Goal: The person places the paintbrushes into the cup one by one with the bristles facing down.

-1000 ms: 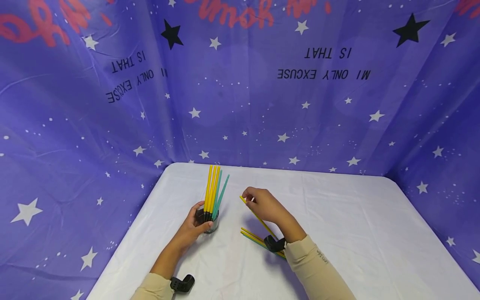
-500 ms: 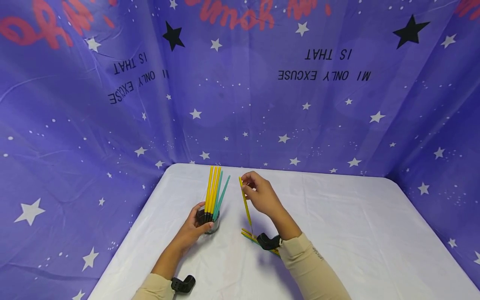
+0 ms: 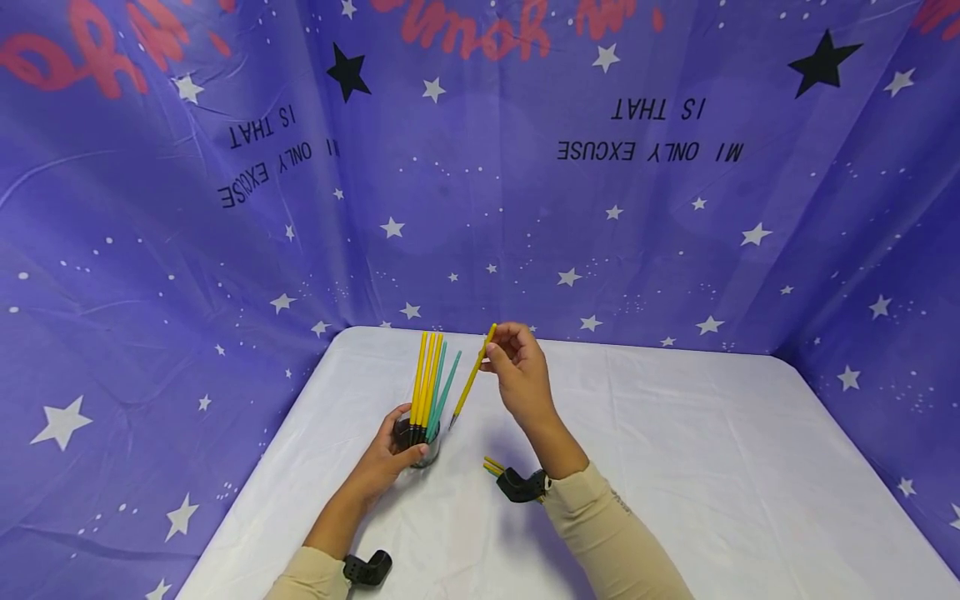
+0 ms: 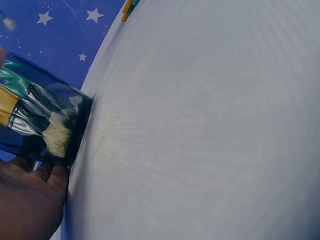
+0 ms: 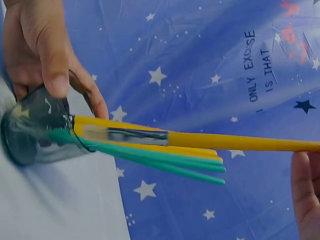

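Observation:
My left hand [image 3: 381, 467] grips a clear dark-tinted glass [image 3: 431, 455] on the white table, fingers behind and thumb in front. Yellow paintbrushes [image 3: 422, 379] and teal paintbrushes [image 3: 447, 390] stand in it, bristles down, as the bristles [image 4: 57, 136] in the left wrist view show. Up to the right, my right hand [image 3: 525, 379] pinches another yellow paintbrush [image 3: 469, 385] near its handle end. That brush slants with its tip down and left, close beside the glass's rim. In the right wrist view its pale bristles [image 5: 95, 132] overlap the glass mouth.
A few more yellow and teal paintbrushes [image 3: 492, 467] lie on the white-covered table [image 3: 712, 475], partly hidden by the right wrist's black camera [image 3: 521, 485]. Purple star-patterned cloth [image 3: 480, 167] hangs behind and along both sides of the table.
My right hand has lifted the yellow paintbrush up from the pile and swung its tip left towards the glass. My left hand keeps its hold on the glass.

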A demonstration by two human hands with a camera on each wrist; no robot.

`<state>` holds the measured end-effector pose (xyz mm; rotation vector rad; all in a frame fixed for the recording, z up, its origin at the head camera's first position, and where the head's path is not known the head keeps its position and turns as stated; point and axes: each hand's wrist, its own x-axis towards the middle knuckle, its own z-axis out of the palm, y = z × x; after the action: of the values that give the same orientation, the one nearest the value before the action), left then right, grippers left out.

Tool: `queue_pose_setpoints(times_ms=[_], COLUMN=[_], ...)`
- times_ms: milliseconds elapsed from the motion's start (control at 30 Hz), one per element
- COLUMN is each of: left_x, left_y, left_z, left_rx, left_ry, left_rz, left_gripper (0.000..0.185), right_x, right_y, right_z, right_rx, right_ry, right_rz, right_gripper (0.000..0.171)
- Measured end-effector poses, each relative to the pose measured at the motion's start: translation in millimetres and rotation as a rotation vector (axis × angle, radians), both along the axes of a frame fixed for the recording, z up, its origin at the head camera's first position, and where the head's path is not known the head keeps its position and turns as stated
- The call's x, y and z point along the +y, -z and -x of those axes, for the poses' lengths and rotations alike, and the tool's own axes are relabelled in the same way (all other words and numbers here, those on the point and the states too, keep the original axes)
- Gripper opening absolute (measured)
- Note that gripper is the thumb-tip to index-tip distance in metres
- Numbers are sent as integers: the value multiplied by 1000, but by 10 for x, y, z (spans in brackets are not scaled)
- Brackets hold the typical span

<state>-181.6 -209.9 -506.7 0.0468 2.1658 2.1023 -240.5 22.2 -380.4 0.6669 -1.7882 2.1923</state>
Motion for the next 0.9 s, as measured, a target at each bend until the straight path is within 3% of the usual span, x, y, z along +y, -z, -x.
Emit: queue_pose_setpoints(times_ms=[267, 633, 900], left_x=[1, -1, -5], left_y=[1, 18, 19], left_z=[-1, 3, 8], left_rx=[11, 12, 8], left_ry=[9, -8, -12], left_rz=[-3, -13, -21], left_gripper=[79, 79, 79], right_x=[-164, -375, -441], right_y=[102, 351, 524], right_z=[24, 8, 44], right_rx=[-31, -124, -186], right_ry=[25, 4, 60], right_rz=[51, -125, -217], right_gripper=[19, 20, 16])
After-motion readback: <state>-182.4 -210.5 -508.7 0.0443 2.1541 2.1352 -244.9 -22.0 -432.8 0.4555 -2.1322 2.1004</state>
